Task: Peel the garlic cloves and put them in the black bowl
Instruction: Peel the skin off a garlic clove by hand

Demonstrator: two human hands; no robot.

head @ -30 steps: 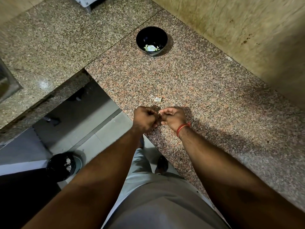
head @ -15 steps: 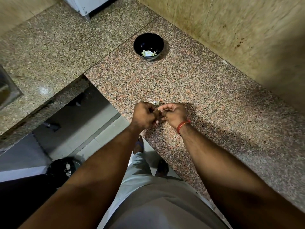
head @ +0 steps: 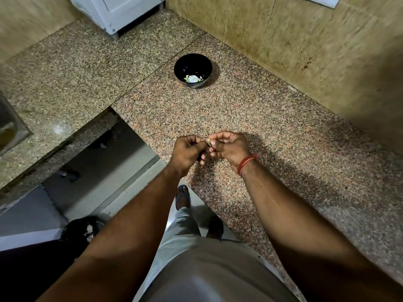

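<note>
My left hand (head: 188, 152) and my right hand (head: 229, 148) meet fingertip to fingertip over the near edge of the granite counter (head: 272, 131). Between them they pinch a small garlic clove (head: 209, 142), only its pale tip and a strip of skin showing. A red thread circles my right wrist. The black bowl (head: 193, 70) stands farther back on the counter, well beyond my hands, with several pale peeled cloves (head: 192, 78) at its bottom.
A tiled wall (head: 316, 40) runs along the counter's right side. A white appliance (head: 117, 12) stands at the back. A steel sink (head: 8, 131) edge shows at the left. Below the counter lie the floor, my feet and a dark bin (head: 82, 231).
The view has tilted, so the bowl and hands sit lower in the frame. My hands have stayed together on the clove. The loose bit of peel seen beyond my hands is no longer visible.
</note>
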